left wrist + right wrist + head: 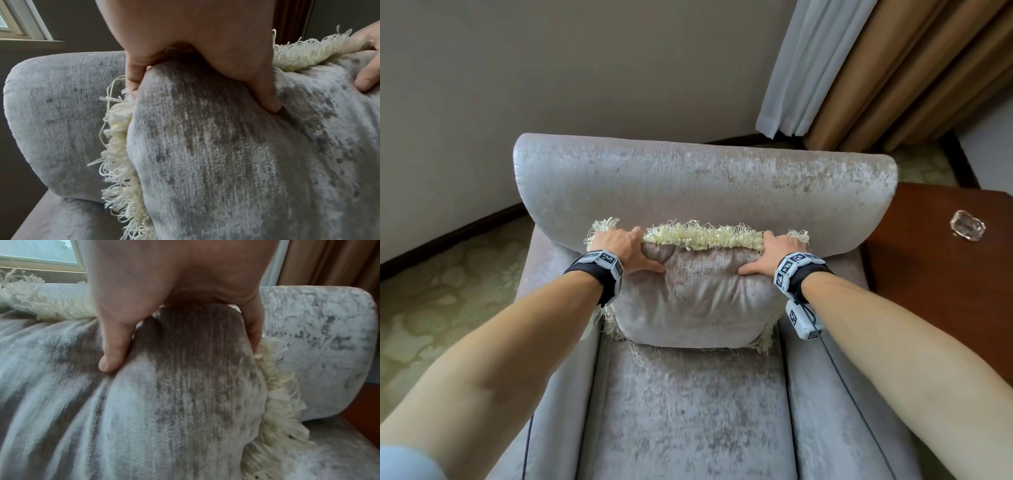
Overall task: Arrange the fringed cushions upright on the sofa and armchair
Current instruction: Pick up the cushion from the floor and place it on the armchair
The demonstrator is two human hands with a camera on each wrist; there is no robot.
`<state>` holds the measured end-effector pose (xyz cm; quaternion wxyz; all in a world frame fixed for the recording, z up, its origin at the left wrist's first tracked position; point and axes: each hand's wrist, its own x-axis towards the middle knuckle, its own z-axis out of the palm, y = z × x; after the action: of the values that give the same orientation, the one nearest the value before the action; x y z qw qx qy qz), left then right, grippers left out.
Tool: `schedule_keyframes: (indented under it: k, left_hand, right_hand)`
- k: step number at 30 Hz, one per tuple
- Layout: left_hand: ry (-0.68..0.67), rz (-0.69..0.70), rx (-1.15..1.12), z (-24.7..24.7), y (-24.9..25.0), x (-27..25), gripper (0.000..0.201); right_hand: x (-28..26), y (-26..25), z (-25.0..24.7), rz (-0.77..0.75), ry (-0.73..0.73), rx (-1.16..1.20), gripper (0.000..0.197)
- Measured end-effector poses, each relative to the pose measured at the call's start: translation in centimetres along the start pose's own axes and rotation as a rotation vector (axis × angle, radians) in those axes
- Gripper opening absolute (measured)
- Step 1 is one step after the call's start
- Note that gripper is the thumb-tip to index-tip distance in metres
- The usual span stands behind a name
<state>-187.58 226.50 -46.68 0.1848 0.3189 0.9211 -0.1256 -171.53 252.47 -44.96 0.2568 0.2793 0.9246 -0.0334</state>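
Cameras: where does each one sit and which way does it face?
Head: worn on the head, facing down at the armchair; both forearms, left hand and right hand gripping the cushion.
Left wrist: looks along the left hand at its upper left corner.
Right wrist: looks along the right hand at the upper right corner.
Shared: cushion, cream fringe.

Overhead head view; close, perhaps blurred wrists

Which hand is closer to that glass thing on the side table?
The right. The right hand grips the cushion's top corner on the side toward the table, where the glass piece lies; the left hand grips the far corner.
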Motion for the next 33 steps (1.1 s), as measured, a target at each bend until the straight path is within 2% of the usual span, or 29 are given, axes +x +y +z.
schedule_keyframes:
  k: [9,16,21,33]
  left_hand:
    - [0.039,-0.096,-0.097,0.5,0.4,0.4,0.095]
    - [0.125,-0.141,-0.199,0.3,1.3,-1.1,0.101]
    - [0.258,-0.165,-0.302,0.0,1.1,-2.7,0.095]
    - [0.407,-0.165,-0.492,-3.0,2.0,-9.5,0.075]
  right_hand:
    - [1.0,0.3,1.1,0.056,0.081,0.108,0.077]
    - [0.5,-0.2,1.6,0.080,0.161,0.177,0.086]
    - [-0.5,0.1,1.0,0.008,0.231,0.287,0.088]
    - [-6.3,0.7,-1.2,-0.071,0.349,0.450,0.084]
